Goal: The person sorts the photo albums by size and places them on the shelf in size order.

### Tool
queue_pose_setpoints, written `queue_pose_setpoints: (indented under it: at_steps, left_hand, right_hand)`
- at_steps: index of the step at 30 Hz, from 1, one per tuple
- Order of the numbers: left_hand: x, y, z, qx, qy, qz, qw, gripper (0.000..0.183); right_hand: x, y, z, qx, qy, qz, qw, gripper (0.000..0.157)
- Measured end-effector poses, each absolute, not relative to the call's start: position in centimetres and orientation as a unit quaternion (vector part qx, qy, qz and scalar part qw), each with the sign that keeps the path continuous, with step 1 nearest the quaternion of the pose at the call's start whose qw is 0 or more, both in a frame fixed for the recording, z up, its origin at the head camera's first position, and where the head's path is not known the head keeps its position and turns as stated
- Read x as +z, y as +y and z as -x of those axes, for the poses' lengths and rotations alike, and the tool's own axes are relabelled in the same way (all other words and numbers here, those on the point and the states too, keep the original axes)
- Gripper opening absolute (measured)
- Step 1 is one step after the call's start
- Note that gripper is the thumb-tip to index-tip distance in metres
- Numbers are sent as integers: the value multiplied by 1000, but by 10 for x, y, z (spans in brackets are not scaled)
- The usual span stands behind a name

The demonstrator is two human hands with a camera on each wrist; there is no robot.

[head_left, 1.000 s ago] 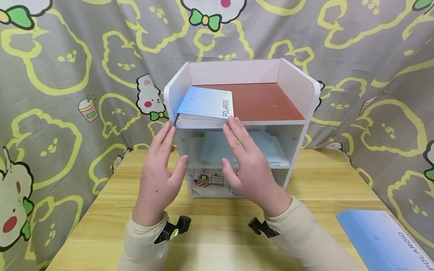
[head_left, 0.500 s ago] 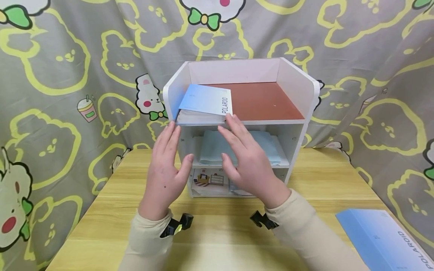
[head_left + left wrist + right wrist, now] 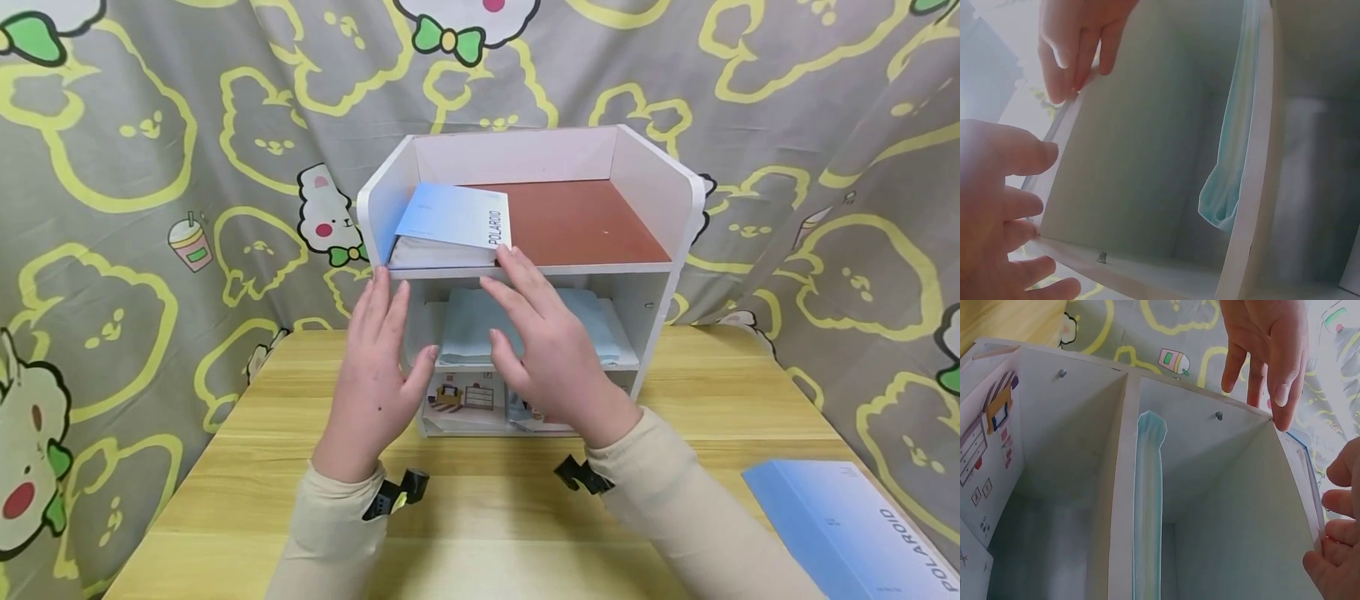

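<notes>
A blue-and-white album marked POLAROID (image 3: 453,212) lies on the top shelf of a small white shelf unit (image 3: 678,250), against the left side wall. White page edges show below its slightly raised cover. My left hand (image 3: 371,367) has straight fingers, with the fingertips at the album's near left corner and the shelf's front edge. Straight fingers of my right hand (image 3: 551,358) touch the album's near right corner. Both thumbs stand apart from the fingers. In the right wrist view the left hand (image 3: 1269,350) reaches the top board's corner.
A second blue album marked POLAROID (image 3: 840,525) lies on the wooden table (image 3: 480,517) at the right. Folded light-blue cloth (image 3: 468,325) sits on the middle shelf. The bottom shelf holds printed white panels (image 3: 468,400). A patterned curtain (image 3: 255,167) surrounds the table.
The album has slid a little back on the top shelf, its front edge now behind the shelf edge. My left hand has moved slightly right; the right hand has shifted slightly forward.
</notes>
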State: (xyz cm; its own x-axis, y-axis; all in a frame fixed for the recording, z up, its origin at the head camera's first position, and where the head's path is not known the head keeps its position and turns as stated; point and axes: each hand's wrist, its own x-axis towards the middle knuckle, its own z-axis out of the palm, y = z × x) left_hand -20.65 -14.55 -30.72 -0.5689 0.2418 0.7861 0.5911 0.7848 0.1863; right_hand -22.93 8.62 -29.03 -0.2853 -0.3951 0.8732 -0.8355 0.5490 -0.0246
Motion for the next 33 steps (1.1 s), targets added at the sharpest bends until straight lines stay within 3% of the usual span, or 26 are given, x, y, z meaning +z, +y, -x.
queue_pose_setpoints:
  at_steps: [16, 24, 33]
  left_hand:
    - [-309, -145, 200, -218, -868, 236, 377, 76]
    - [-317, -141, 191, -214, -882, 248, 338, 75]
    - [-332, -132, 184, -190, -882, 312, 299, 70]
  right_hand:
    - [-299, 110, 214, 249, -773, -426, 400, 50]
    - [-331, 170, 195, 239, -795, -417, 370, 45]
    - [-366, 262, 169, 172, -889, -289, 311, 54]
